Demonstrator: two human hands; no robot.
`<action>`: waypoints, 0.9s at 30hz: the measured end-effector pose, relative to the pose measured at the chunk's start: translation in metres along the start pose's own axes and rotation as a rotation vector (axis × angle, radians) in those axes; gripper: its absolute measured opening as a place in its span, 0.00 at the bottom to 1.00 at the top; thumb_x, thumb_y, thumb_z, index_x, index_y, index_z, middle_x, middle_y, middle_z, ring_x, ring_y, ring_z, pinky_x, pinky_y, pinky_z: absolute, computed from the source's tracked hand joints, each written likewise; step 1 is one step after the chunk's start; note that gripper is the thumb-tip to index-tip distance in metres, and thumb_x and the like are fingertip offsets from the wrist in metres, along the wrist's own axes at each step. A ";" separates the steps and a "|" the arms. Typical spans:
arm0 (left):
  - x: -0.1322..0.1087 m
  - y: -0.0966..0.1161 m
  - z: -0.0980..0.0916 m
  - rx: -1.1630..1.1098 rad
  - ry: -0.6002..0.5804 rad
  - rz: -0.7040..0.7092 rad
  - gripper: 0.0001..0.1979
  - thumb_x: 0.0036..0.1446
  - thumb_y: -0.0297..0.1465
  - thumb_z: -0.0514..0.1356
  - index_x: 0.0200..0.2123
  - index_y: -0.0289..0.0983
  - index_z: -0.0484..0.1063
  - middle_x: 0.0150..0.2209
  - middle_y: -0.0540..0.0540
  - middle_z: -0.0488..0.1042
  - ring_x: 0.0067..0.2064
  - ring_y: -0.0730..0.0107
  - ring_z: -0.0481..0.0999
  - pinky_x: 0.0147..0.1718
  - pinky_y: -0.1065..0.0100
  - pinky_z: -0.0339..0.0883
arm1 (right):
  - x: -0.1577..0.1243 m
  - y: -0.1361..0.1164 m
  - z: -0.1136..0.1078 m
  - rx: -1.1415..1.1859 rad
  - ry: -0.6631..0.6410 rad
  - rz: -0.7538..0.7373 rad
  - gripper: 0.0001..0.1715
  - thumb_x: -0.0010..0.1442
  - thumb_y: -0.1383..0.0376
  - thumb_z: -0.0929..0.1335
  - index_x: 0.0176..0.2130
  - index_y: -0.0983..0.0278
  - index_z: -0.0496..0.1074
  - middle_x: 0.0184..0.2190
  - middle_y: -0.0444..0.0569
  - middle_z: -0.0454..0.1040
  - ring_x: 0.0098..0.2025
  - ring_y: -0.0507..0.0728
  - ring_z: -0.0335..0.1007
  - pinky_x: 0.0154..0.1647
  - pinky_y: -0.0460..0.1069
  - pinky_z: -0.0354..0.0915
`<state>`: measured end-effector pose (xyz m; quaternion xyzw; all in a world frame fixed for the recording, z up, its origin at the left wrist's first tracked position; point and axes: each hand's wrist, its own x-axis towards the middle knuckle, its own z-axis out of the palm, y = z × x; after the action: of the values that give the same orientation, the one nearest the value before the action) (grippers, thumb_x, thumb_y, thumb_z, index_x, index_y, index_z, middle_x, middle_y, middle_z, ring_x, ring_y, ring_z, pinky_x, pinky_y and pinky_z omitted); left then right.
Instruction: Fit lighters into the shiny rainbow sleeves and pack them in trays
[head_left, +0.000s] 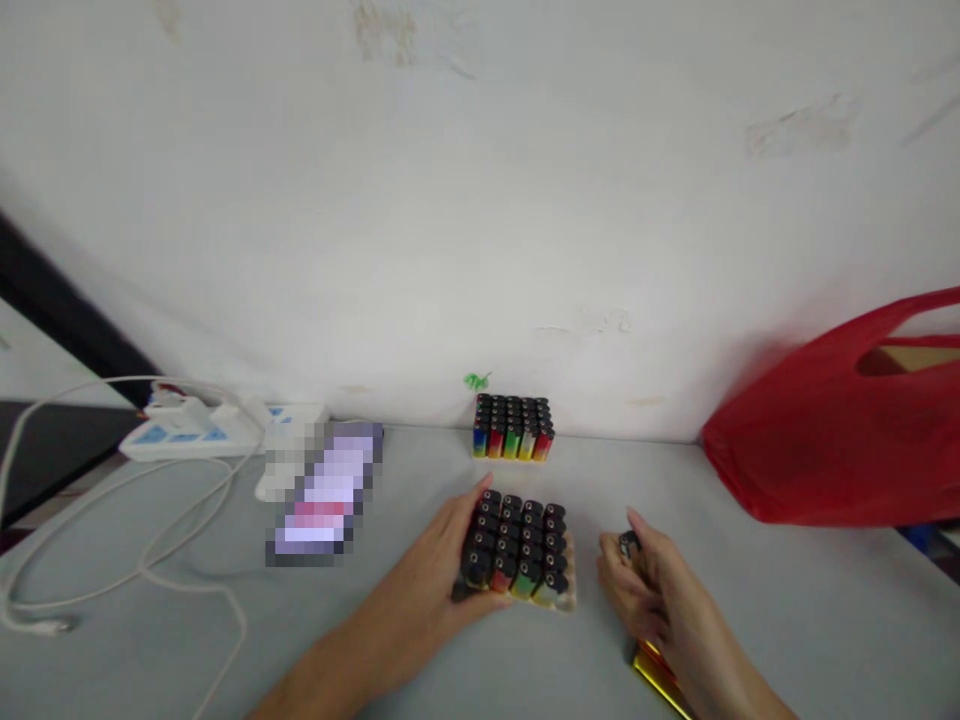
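A pale tray full of rows of lighters with black tops and coloured bodies sits in front of me. Its right-hand column of holes holds no lighters. My left hand grips the tray's left side, thumb at the near edge and fingers along the far left corner. To the right of the tray, my right hand is closed round a lighter; only its black and metal top shows, and the fingers hide its body. A shiny gold object lies partly hidden under my right wrist.
Against the wall stands a second block of lighters. On the left are a phone, a white power strip and a looping white cable. A red bag occupies the right side of the grey table.
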<state>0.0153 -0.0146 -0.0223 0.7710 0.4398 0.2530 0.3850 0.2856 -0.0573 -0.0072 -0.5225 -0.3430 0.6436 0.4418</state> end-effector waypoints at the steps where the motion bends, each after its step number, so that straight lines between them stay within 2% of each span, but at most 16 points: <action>1: 0.000 0.000 0.000 0.003 0.002 0.006 0.51 0.64 0.34 0.71 0.79 0.50 0.44 0.76 0.40 0.58 0.76 0.44 0.60 0.76 0.41 0.52 | 0.000 -0.001 0.000 -0.001 -0.002 0.007 0.39 0.63 0.32 0.65 0.22 0.58 0.54 0.21 0.36 0.44 0.23 0.51 0.33 0.22 0.48 0.43; 8: 0.001 0.002 0.000 -0.003 -0.007 -0.007 0.51 0.63 0.34 0.72 0.79 0.49 0.44 0.77 0.39 0.57 0.76 0.42 0.59 0.76 0.39 0.50 | -0.001 -0.005 0.005 0.017 0.052 -0.003 0.35 0.63 0.37 0.65 0.22 0.57 0.51 0.21 0.36 0.43 0.24 0.52 0.34 0.23 0.49 0.42; 16: 0.000 0.001 0.000 -0.001 -0.018 -0.008 0.52 0.63 0.32 0.71 0.79 0.50 0.43 0.77 0.40 0.56 0.76 0.46 0.58 0.77 0.40 0.49 | 0.002 0.000 0.002 0.069 0.075 -0.051 0.32 0.63 0.41 0.67 0.21 0.57 0.53 0.19 0.36 0.44 0.22 0.51 0.35 0.22 0.49 0.40; 23: 0.001 0.002 -0.001 -0.005 -0.015 -0.014 0.52 0.63 0.33 0.72 0.79 0.50 0.43 0.77 0.41 0.57 0.76 0.45 0.58 0.77 0.41 0.50 | 0.001 -0.008 0.007 0.074 -0.030 -0.110 0.37 0.65 0.32 0.63 0.25 0.59 0.61 0.20 0.35 0.45 0.23 0.51 0.31 0.23 0.49 0.37; 27: 0.001 0.000 0.000 -0.007 -0.003 -0.001 0.52 0.63 0.32 0.72 0.79 0.50 0.43 0.77 0.41 0.56 0.76 0.44 0.58 0.76 0.40 0.49 | 0.000 -0.010 0.010 -0.002 -0.017 -0.106 0.38 0.64 0.32 0.64 0.23 0.58 0.57 0.19 0.36 0.45 0.23 0.52 0.33 0.23 0.50 0.38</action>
<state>0.0154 -0.0138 -0.0221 0.7698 0.4388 0.2529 0.3885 0.2779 -0.0534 0.0038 -0.4987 -0.3744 0.6234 0.4716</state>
